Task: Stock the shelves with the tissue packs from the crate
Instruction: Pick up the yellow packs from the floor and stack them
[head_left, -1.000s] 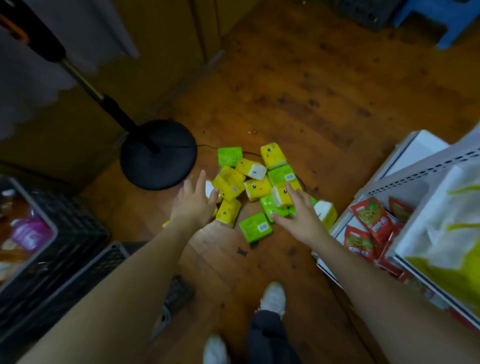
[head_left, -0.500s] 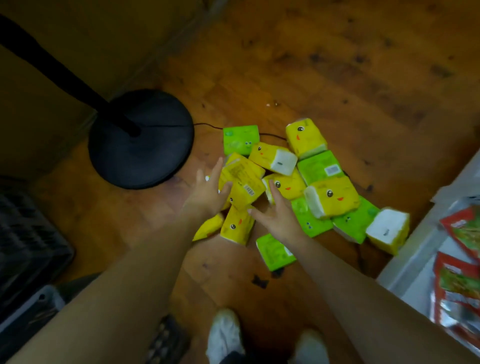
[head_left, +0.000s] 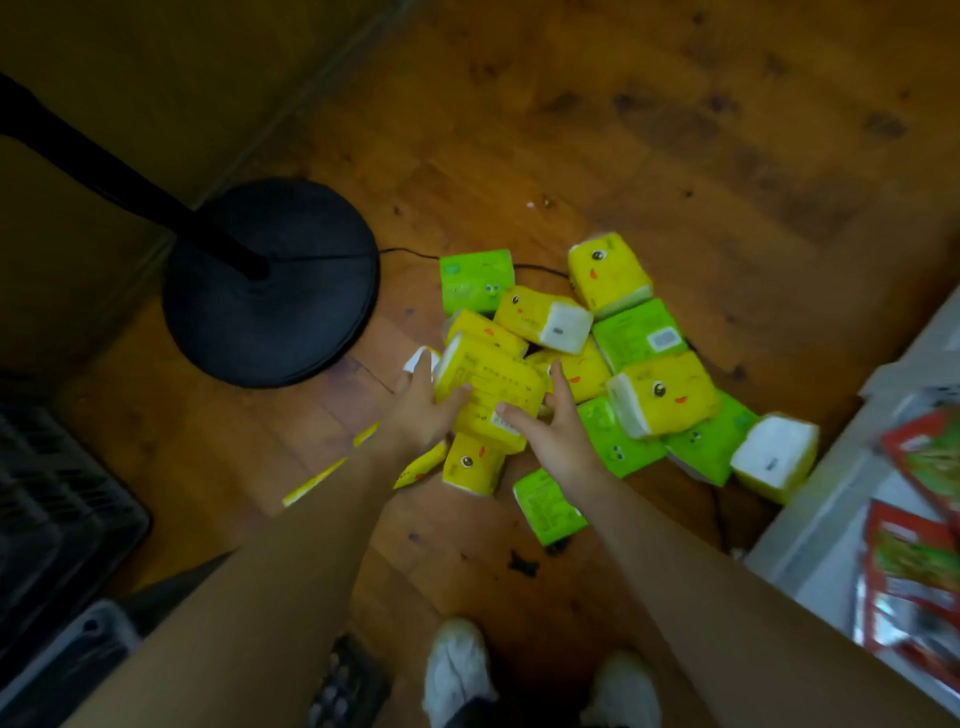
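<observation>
Several yellow and green tissue packs (head_left: 660, 395) lie in a loose pile on the wooden floor. My left hand (head_left: 421, 410) and my right hand (head_left: 553, 439) both grip one yellow tissue pack (head_left: 488, 382) at the near left of the pile. The left fingers lie along its left end with the thumb on top. On the near edge sits the right thumb, and the right index finger reaches up its right side. A black crate (head_left: 57, 499) stands at the left edge, its inside too dark to read.
A round black stand base (head_left: 270, 283) with its pole sits left of the pile, and a thin cable runs behind the packs. A white shelf (head_left: 826, 499) with red snack packets (head_left: 924, 467) is at the right. My white shoes (head_left: 457, 670) are below.
Both hands have reached further into the pile and closed around the yellow pack from either side. My view has dropped closer to the floor.
</observation>
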